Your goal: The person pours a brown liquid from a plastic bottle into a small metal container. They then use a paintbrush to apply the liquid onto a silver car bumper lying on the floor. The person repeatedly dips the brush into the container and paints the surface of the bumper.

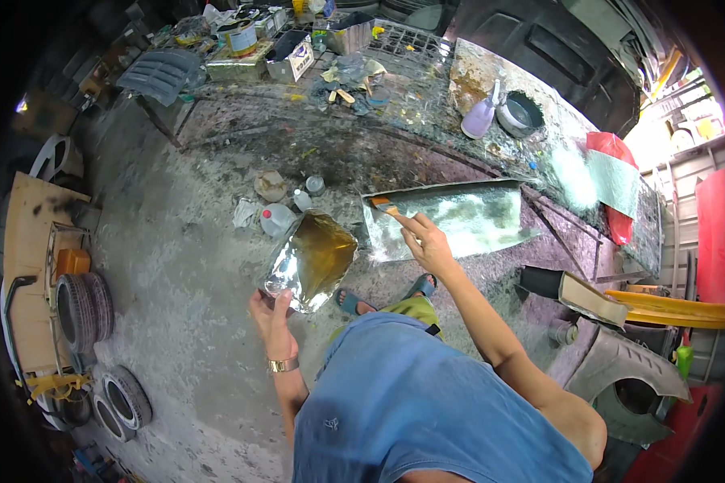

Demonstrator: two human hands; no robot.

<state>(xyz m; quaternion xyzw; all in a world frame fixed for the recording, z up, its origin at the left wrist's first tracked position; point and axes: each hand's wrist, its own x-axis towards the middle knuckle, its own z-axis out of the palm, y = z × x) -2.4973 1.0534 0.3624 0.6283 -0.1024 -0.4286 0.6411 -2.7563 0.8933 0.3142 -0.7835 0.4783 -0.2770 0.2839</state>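
My left hand [272, 316] grips the lower edge of a shiny foil-lined container [300, 259], with amber-brown liquid inside. In my right hand [428, 246] is a paintbrush [388, 209], its orange-brown bristle end over the upper left corner of a long, pale, shiny panel [459, 219]. Whether the bristles touch the panel, I cannot tell. Wet-looking whitish patches cover the panel's surface. Just beyond the container, on the floor, stand a clear jug with a red cap [277, 219] and a small white bottle [302, 200].
A long stained worktable [411, 121] runs across the back, bearing tubs, cans, a purple spray bottle [481, 117] and a grey bucket [520, 114]. Tyres [126, 398] lie at the left on the concrete floor [193, 322]. A grey car fender [620, 370] leans at the right.
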